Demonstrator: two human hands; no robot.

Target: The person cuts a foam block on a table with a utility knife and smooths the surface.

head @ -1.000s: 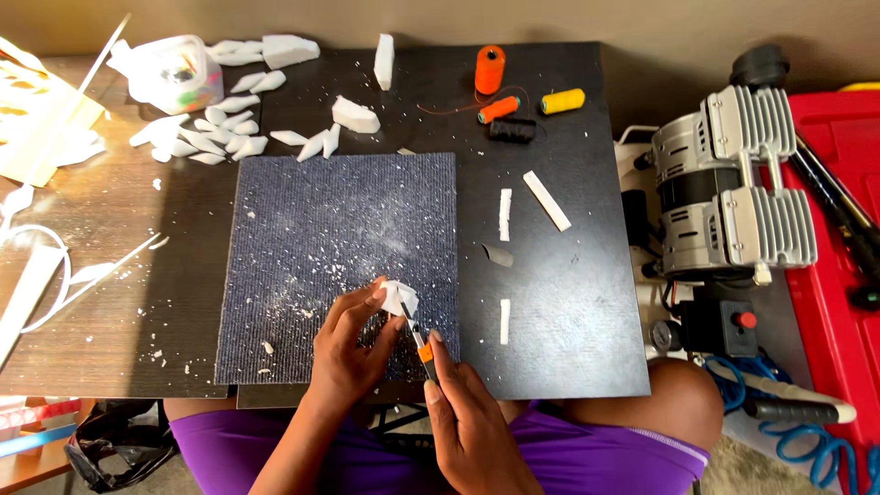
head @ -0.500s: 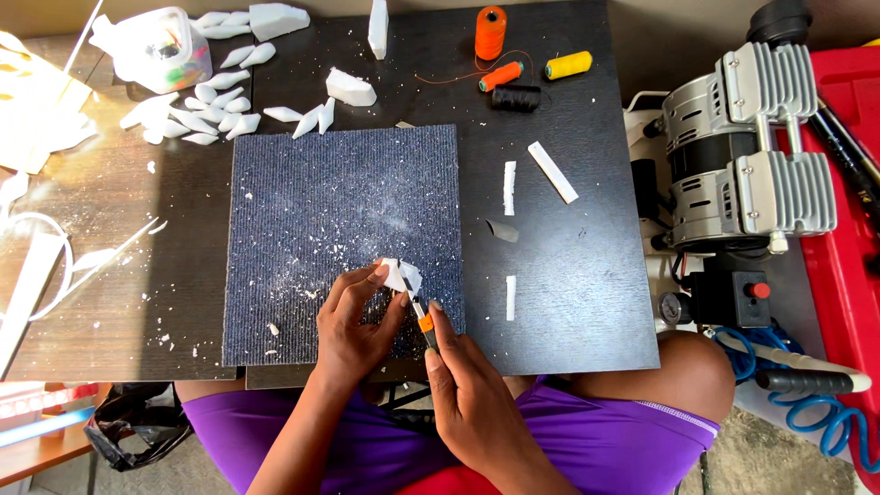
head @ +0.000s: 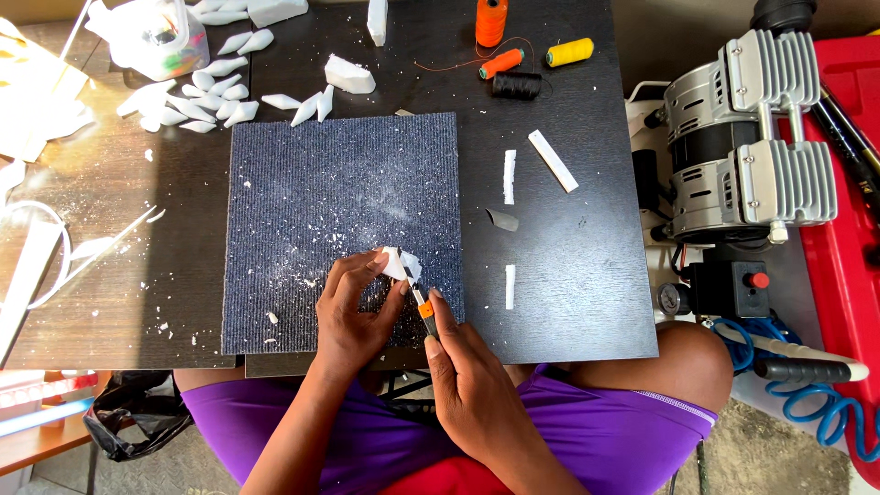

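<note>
Seated at a dark worktable (head: 568, 275), a person carves a small white foam piece (head: 401, 265) above the lower right corner of a dark blue ribbed carpet square (head: 339, 192) speckled with white shavings. The left hand (head: 353, 316) pinches the foam, fingers closed around it from 7 o'clock. The right hand (head: 472, 380) is clamped on a slim orange-collared craft knife (head: 420, 302), its blade touching the foam from 5 o'clock. At 11 o'clock of the carpet lies a scatter of carved white foam leaf shapes (head: 206, 96). At 1 o'clock stand orange, yellow and black thread spools (head: 518, 55). Three white foam strips (head: 510, 176) lie at 3 o'clock of the carpet, and beyond them, off the table's edge, a grey finned air compressor (head: 747, 147) with a coiled blue air hose (head: 816, 403).
</note>
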